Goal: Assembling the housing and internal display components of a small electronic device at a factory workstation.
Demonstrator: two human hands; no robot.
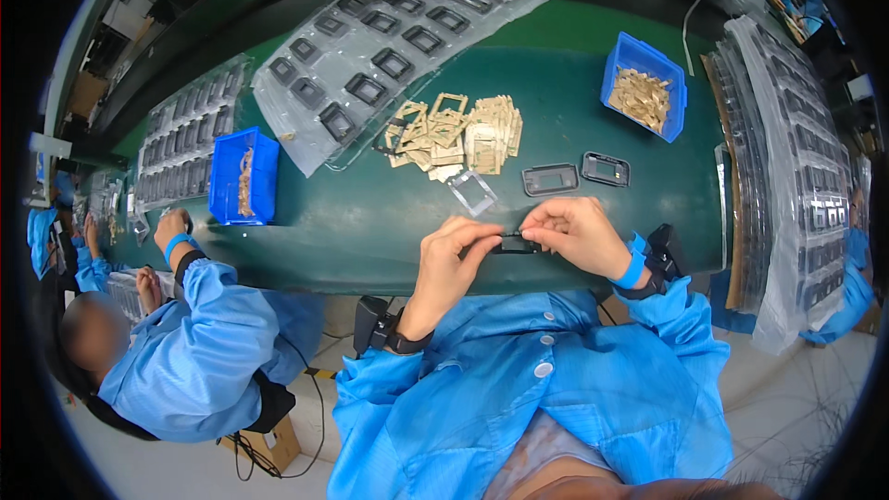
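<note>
Close to the table's near edge, my left hand [451, 259] and my right hand [579, 236] pinch a small black plastic frame [517, 246] between thumbs and fingertips. The fingers partly cover it. Just beyond them lie two dark plastic housings with rectangular openings, a left one [526, 181] and a right one [621, 172]. A pale rectangular frame [457, 191] lies flat beyond my left hand. Farther off is a loose pile of tan, paper-like frames [494, 136].
A blue bin [679, 109] with tan scraps stands at the far right, another blue bin [223, 178] at left. A clear tray of black frames [301, 134] spans the back. Stacked trays [773, 176] border the right. A co-worker [199, 352] sits at my left.
</note>
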